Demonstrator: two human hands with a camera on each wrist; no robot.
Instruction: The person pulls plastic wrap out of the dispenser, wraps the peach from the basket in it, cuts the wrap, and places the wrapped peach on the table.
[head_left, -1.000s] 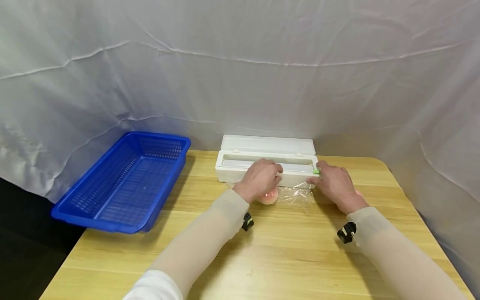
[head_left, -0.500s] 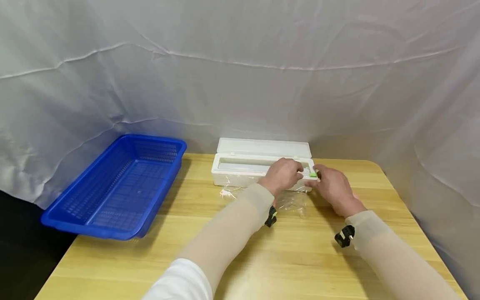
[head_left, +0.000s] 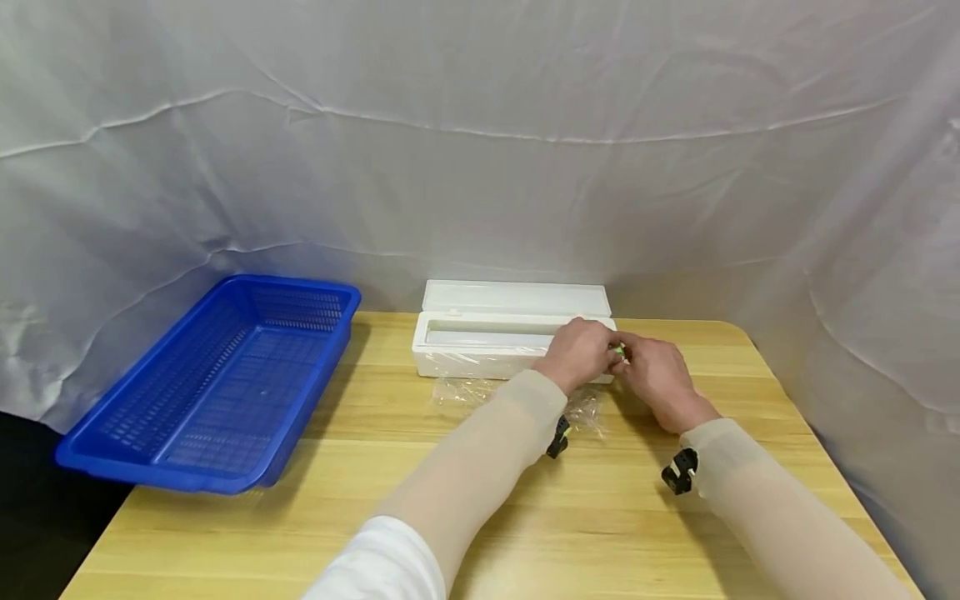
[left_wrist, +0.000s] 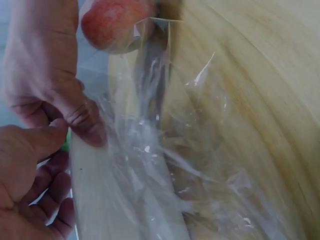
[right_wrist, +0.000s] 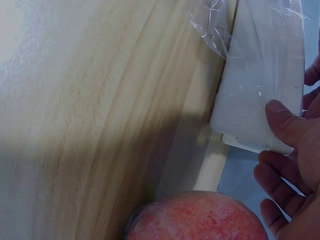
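Note:
A white cling film box [head_left: 480,364] lies along the back of the table, its lid [head_left: 517,297] tipped back. Clear cling film [head_left: 465,390] hangs crumpled over its front. At the box's right end my left hand [head_left: 576,354] pinches the small green slide cutter [left_wrist: 66,145] between thumb and forefinger. My right hand [head_left: 662,382] holds that same end, its thumb [right_wrist: 284,122] pressed on the front wall. A red-pink peach [right_wrist: 197,220] sits near my right hand in both wrist views; the head view hides it behind the hand.
To the left stands a blue plastic basket [head_left: 187,479] with slotted walls, partly over the table's left edge. A grey cloth backdrop [head_left: 480,192] rises right behind the box. Bare wood-grain table [head_left: 600,533] shows in front, between and beside the forearms.
My left hand has slid right along the box, from its middle to the green cutter at the end. My right hand stays at that end. The view has turned slightly right.

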